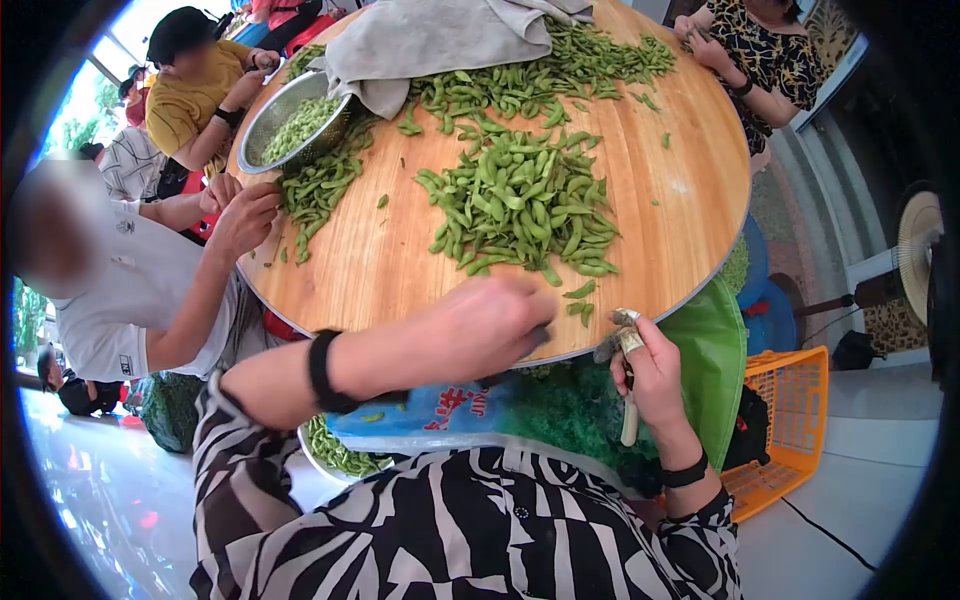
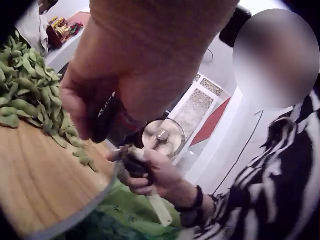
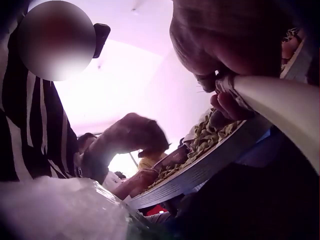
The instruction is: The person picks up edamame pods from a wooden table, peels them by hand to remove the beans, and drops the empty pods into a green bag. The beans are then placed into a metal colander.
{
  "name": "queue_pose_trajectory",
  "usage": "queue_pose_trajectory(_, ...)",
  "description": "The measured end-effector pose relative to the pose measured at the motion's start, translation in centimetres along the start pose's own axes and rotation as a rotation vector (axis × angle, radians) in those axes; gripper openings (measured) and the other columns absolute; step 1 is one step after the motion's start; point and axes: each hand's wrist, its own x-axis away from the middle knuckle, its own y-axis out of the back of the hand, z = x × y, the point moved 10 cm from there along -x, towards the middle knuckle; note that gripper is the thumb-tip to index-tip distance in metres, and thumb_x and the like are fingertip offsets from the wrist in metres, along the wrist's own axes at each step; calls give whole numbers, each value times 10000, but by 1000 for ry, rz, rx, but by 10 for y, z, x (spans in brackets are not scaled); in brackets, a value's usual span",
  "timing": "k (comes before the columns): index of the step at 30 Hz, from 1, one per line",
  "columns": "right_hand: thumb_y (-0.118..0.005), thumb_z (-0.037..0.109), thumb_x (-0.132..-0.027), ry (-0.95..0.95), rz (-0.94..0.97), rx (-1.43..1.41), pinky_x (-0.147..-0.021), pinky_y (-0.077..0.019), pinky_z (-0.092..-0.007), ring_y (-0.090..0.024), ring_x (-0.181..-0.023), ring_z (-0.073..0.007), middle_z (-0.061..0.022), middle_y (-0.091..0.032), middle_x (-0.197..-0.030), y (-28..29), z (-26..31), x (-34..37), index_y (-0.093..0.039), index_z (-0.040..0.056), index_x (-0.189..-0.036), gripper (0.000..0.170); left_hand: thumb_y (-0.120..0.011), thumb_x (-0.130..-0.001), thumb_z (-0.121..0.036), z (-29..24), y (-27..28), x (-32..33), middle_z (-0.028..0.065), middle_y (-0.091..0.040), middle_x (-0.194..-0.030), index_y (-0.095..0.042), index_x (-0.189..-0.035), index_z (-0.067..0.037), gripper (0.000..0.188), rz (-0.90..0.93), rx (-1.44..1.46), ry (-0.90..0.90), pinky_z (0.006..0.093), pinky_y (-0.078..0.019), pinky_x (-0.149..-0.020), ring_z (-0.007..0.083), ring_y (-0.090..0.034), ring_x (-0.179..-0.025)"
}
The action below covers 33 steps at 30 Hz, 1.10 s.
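My left hand (image 1: 480,318), blurred, reaches across in front of me over the near table edge, its fingers bent downward with dark tips. I cannot tell whether it holds anything. My right hand (image 1: 655,375), at the table's near right edge, grips a tool whose long pale handle (image 1: 629,422) sticks out below the fingers; its working end is hidden. Pale wrapping (image 1: 629,338) covers a fingertip and the thumb of that hand. Beyond my left hand lies a heap of green soybean pods (image 1: 525,195), with a few loose pods (image 1: 580,290) between the heap and my right hand.
The round wooden table (image 1: 690,220) also bears a metal colander (image 1: 290,160) of shelled beans and a grey cloth (image 1: 430,50). Other people sit around it. A bowl of pods (image 1: 340,450) is below my left arm; an orange crate (image 1: 790,420) stands at right, near a fan (image 1: 920,250).
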Motion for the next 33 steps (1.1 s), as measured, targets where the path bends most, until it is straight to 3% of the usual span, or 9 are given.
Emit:
queue_pose_trajectory(6,-400,90,-889,11,-33,19,-442,-341,-211,-426,-474,-53,0,-491,-579,5,-1,5,-538,13,-1226,372,-633,-732,-88,34,-46,-59,169,-578,-822,-568,-818,-7,136,-55,-284,120,439,-508,-719,355,-615,-814)
queue_pose_trajectory(12,-397,95,-907,27,-16,-9,-445,-343,-211,-426,-473,-58,-2,-490,-585,0,2,6,-537,11,-1228,360,-646,-705,-85,42,-48,-63,171,-573,-883,-577,-833,-10,165,-206,-263,229,439,-491,-781,358,-567,-935)
queue_pose_trajectory(22,-389,84,-906,-37,-64,-48,-425,-361,-223,-437,-458,-74,-21,-500,-576,1,-8,-2,-534,-3,-1225,361,-667,-715,-112,18,-52,-61,153,-566,-849,-589,-863,-12,195,-336,-319,50,443,-472,-769,361,-550,-894)
queue_pose_trajectory(25,-384,78,-898,-29,-80,-103,-430,-365,-220,-441,-459,-74,-27,-499,-573,2,-8,-3,-521,5,-1254,389,-678,-706,-86,36,-41,-65,155,-580,-786,-584,-872,3,210,-254,-185,136,392,-485,-709,305,-584,-794)
queue_pose_trajectory(27,-386,98,-925,20,-64,-163,-433,-365,-218,-442,-464,-74,-22,-503,-580,0,2,-1,-491,17,-1308,405,-663,-700,-15,62,-43,-56,128,-605,-757,-577,-879,20,202,-191,386,428,312,-479,-653,210,-597,-708)
queue_pose_trajectory(28,-386,98,-925,21,-66,-163,-433,-365,-218,-442,-464,-74,-22,-503,-580,-2,6,0,-491,17,-1308,405,-634,-715,55,72,-51,-53,70,-633,-811,-588,-908,10,204,-241,513,431,257,-460,-636,129,-590,-716)
queue_pose_trajectory(29,-386,114,-943,19,-42,-177,-434,-366,-216,-443,-467,-73,-23,-508,-591,-6,11,1,-472,23,-1332,409,-634,-715,55,73,-53,-51,70,-633,-811,-588,-908,10,204,-241,514,431,257,-460,-636,129,-590,-716)
queue_pose_trajectory(31,-386,131,-960,16,-16,-191,-435,-366,-214,-443,-470,-73,-24,-513,-601,-12,13,2,-454,29,-1355,413,-601,-743,97,68,-56,-44,22,-633,-844,-594,-952,-7,234,-273,981,402,256,-465,-662,102,-587,-760)
queue_pose_trajectory(33,-387,168,-986,53,-2,-234,-437,-369,-211,-447,-479,-72,-29,-523,-622,-16,15,3,-435,32,-1371,411,-598,-747,106,66,-55,-36,21,-636,-862,-593,-972,-15,256,-274,1065,420,252,-467,-678,97,-587,-777)
